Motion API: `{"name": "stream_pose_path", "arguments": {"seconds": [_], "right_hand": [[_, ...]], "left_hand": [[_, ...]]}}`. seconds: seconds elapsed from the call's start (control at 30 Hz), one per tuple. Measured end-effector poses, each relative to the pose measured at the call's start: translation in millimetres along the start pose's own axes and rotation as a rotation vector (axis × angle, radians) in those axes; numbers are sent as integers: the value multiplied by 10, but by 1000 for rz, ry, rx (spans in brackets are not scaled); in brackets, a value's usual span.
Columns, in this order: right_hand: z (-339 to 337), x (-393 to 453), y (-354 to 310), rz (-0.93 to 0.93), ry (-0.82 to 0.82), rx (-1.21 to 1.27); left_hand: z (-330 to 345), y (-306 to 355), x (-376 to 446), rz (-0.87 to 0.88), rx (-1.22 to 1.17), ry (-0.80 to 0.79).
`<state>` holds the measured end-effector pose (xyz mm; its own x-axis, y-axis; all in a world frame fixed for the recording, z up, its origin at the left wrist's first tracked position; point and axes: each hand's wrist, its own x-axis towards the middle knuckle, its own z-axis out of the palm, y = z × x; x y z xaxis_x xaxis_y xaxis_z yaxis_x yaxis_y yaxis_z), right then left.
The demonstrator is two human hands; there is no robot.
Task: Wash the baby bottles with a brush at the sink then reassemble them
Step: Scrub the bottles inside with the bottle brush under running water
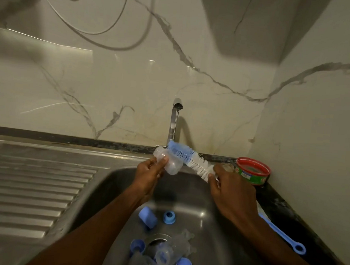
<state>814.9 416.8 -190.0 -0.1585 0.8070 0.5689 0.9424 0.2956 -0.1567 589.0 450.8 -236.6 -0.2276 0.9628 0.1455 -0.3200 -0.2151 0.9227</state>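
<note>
While the tap (176, 120) trickles, the left hand (149, 174) grips a clear bottle (168, 160) above the sink (203, 197) so drips land there; the right hand (231, 192) clutches the brush (190, 161), bristles scrubbing its outside.

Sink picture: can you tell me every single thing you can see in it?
Tap: one, silver, behind the basin.
Sink: one, steel, ribbed drainer on the left.
Bottle brush: one, blue and white, held over the basin.
Clear bottle part: one, held against the brush.
Blue caps and rings: several, on the basin floor.
Clear bottles: at least two, by the drain.
Red tub: one, right counter.
Left hand: holds the clear part.
Right hand: holds the brush.
</note>
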Motion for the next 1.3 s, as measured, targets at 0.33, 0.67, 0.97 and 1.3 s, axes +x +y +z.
{"name": "stream_pose_path", "arguments": {"seconds": [0.33, 0.67, 0.97, 1.3], "right_hand": [[29, 33, -117, -14, -45, 63], [60, 141, -164, 19, 4, 67], [20, 33, -141, -67, -56, 79], [-77, -104, -175, -161, -67, 174]], "left_hand": [[137, 27, -10, -85, -289, -34], [353, 25, -123, -181, -288, -179], [237, 33, -103, -269, -454, -78], [183, 90, -68, -153, -622, -44]]}}
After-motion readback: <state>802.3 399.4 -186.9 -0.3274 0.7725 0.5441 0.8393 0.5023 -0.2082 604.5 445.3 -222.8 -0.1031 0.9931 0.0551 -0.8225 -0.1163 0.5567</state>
